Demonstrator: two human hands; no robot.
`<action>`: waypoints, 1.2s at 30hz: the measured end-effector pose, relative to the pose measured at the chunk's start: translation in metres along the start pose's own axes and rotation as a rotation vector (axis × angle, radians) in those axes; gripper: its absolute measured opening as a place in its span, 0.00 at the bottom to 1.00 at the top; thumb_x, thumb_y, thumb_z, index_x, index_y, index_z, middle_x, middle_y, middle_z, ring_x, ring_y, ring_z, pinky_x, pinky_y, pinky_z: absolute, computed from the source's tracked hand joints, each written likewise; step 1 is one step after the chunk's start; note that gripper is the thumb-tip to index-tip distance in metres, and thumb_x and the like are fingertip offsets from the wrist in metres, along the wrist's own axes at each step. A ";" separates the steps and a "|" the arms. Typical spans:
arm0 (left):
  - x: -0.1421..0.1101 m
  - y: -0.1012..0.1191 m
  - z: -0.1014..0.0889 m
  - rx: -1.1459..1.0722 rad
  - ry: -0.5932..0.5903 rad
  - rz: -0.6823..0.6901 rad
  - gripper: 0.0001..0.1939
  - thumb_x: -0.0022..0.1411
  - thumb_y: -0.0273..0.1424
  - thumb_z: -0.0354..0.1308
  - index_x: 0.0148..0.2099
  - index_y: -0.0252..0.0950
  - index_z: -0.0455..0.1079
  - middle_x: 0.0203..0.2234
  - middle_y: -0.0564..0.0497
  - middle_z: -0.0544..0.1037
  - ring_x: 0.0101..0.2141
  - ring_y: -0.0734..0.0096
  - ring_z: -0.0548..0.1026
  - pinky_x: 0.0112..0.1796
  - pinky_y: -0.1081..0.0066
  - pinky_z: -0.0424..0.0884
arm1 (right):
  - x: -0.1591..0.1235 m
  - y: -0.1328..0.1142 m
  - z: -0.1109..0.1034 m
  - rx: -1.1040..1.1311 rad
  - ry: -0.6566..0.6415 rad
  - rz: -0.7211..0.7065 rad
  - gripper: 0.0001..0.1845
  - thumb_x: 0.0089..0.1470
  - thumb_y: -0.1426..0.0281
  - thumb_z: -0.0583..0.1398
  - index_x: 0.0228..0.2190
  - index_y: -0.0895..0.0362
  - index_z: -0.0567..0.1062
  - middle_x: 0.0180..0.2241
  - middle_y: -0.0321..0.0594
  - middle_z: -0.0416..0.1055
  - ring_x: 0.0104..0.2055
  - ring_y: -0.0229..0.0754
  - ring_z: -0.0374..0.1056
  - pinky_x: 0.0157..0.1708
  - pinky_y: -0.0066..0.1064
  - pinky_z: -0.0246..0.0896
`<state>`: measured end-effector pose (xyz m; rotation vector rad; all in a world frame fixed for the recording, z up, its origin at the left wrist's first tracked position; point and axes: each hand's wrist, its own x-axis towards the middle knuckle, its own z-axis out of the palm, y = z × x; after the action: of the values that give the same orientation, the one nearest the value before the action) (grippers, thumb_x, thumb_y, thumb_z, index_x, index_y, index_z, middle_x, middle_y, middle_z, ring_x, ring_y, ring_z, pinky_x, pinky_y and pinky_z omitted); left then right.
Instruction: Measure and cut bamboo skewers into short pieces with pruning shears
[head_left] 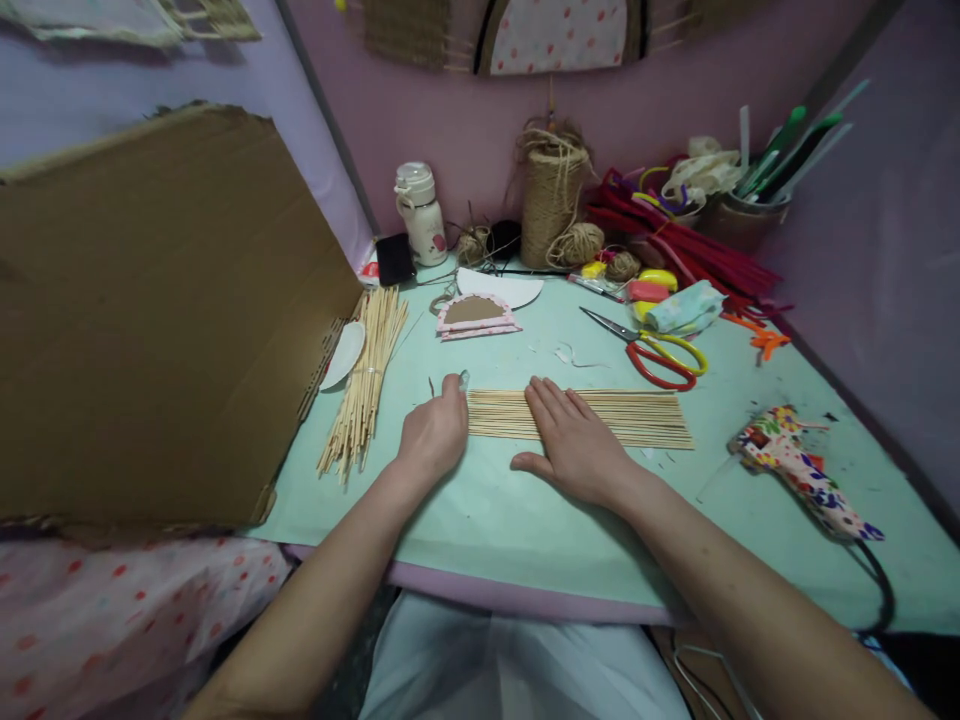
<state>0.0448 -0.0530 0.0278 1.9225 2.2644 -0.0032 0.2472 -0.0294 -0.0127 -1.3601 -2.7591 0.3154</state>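
Observation:
A row of thin wooden sticks (pixel 645 418) lies side by side on the pale green table cover, their left ends lined up and their right ends slightly uneven. My right hand (pixel 574 440) rests flat across the middle of the row, fingers stretched out and thumb apart. At the row's left end, my left hand (pixel 437 428) is closed. A small greyish-blue piece (pixel 464 380) pokes out by its thumb; what the fingers hold is mostly hidden. Left of that hand lies a tied bundle of similar sticks (pixel 367 385).
Scissors (pixel 652 350) lie open beyond the row. A flower-patterned glue gun (pixel 806 470) is at the right, its cord over the table edge. A large cardboard sheet (pixel 165 320) stands at the left. Behind are a fabric-edged half-circle (pixel 478 315), a bottle (pixel 421 215) and a twine spool (pixel 553 205).

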 end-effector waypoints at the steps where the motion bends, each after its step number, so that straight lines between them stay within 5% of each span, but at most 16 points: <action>1: 0.000 0.000 0.000 0.004 -0.015 0.001 0.19 0.69 0.34 0.32 0.54 0.35 0.57 0.29 0.42 0.79 0.30 0.51 0.78 0.32 0.63 0.67 | 0.000 0.000 0.000 0.003 0.002 -0.001 0.54 0.54 0.39 0.46 0.65 0.67 0.48 0.68 0.54 0.40 0.70 0.53 0.35 0.66 0.48 0.37; 36: 0.003 -0.001 0.001 0.034 -0.052 0.029 0.21 0.69 0.37 0.31 0.56 0.34 0.56 0.28 0.41 0.79 0.31 0.48 0.78 0.33 0.61 0.67 | 0.008 -0.013 -0.004 0.103 -0.032 -0.011 0.56 0.53 0.39 0.45 0.65 0.71 0.47 0.68 0.56 0.37 0.70 0.55 0.32 0.67 0.47 0.33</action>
<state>0.0435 -0.0506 0.0269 1.9481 2.2175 -0.0875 0.2323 -0.0303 -0.0065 -1.3270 -2.7319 0.4762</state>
